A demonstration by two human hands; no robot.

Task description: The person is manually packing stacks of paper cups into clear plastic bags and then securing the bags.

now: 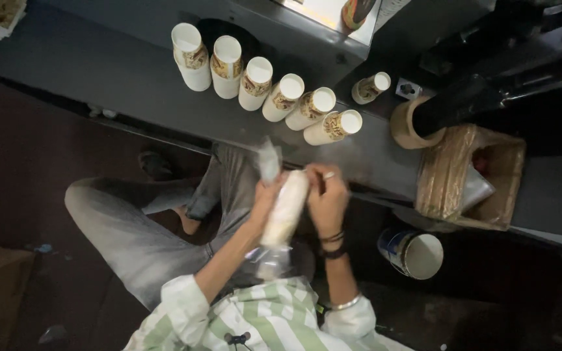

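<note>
Between both hands I hold a long stack of white paper cups in a clear plastic sleeve (284, 209). My left hand (265, 195) grips the stack's left side, and loose plastic (268, 159) sticks up above it. My right hand (328, 198) clasps the right side near the top, and black bands circle that wrist. The sleeve's open end (269, 261) hangs down toward my striped shirt. I sit cross-legged in grey trousers below a dark bench (131, 71).
A row of several upright stacks of printed white paper cups (263, 88) stands on the bench, one smaller stack (371, 88) further right. A tape roll (406, 127), an open cardboard box (473, 175) and a tin can (412, 252) lie at the right.
</note>
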